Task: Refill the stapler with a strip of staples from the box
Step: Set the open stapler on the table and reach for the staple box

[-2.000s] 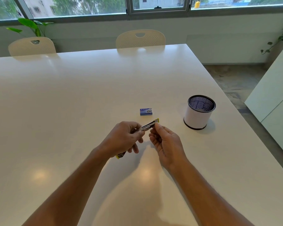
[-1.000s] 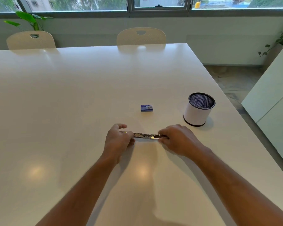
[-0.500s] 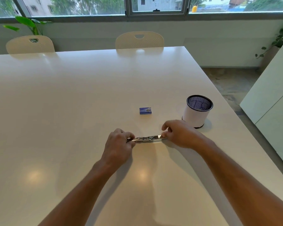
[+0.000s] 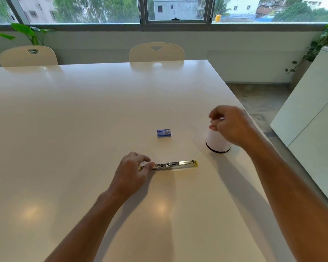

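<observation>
The stapler (image 4: pixel 175 164) lies opened out flat on the white table (image 4: pixel 83 120), its metal staple channel facing up and yellow tips at both ends. My left hand (image 4: pixel 133 171) grips the stapler's left end against the table. The small blue staple box (image 4: pixel 164 133) sits shut behind the stapler, touched by neither hand. My right hand (image 4: pixel 229 125) hovers over the cup to the right with its fingers curled together. A speckled glint shows between the fingers; I cannot tell whether it is the cup's mesh or something held.
A white cup (image 4: pixel 217 144) with a black base stands right of the box, its mouth hidden by my right hand. The table's right edge runs just past it. Two cream chairs (image 4: pixel 156 52) stand at the far side, and a white cabinet (image 4: pixel 311 114) is on the right.
The stapler went from held in the air to lying open flat on the table. My right hand then let go of its right end and rose to above the cup.
</observation>
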Action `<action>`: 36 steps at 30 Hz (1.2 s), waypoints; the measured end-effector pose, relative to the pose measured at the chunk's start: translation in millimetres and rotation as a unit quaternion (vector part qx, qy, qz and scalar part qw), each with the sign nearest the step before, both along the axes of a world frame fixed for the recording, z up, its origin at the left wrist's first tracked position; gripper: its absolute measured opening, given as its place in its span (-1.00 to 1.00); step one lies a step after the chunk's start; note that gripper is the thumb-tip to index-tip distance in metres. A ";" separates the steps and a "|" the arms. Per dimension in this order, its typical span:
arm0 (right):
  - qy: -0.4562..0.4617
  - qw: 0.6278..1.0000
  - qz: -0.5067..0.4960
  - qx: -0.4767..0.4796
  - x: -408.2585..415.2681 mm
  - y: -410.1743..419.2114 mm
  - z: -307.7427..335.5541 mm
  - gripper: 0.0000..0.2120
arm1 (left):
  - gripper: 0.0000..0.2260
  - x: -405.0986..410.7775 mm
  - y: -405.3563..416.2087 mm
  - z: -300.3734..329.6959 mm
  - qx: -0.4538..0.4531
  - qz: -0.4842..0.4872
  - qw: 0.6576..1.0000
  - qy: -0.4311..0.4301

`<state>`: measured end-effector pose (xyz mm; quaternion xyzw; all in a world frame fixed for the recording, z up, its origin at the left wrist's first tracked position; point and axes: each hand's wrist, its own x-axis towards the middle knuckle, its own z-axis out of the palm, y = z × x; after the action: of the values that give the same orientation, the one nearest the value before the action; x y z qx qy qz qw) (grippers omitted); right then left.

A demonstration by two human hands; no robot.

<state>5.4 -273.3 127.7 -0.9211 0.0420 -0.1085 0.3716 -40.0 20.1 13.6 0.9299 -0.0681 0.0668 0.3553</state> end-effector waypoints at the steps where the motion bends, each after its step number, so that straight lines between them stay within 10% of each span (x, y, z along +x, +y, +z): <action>1: -0.012 1.000 -0.014 -0.012 4.9 -7.3 0.6 -0.78 | -0.89 -0.1 -0.8 -0.2 -0.013 0.001 1.000 -0.011; 24: -0.092 0.995 0.019 -0.032 14.9 19.4 -3.6 -0.86 | -0.89 23.0 -13.6 -5.7 -0.091 0.019 0.995 -0.046; 36: 0.092 0.988 0.115 -0.046 58.7 86.9 -92.1 -0.48 | -0.86 49.4 -25.0 0.4 -0.070 0.040 0.997 0.010</action>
<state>64.1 -186.4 35.6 -0.9421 -0.0352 0.0183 0.3331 9.5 -4.9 14.0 0.9051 -0.0228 0.0762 0.4177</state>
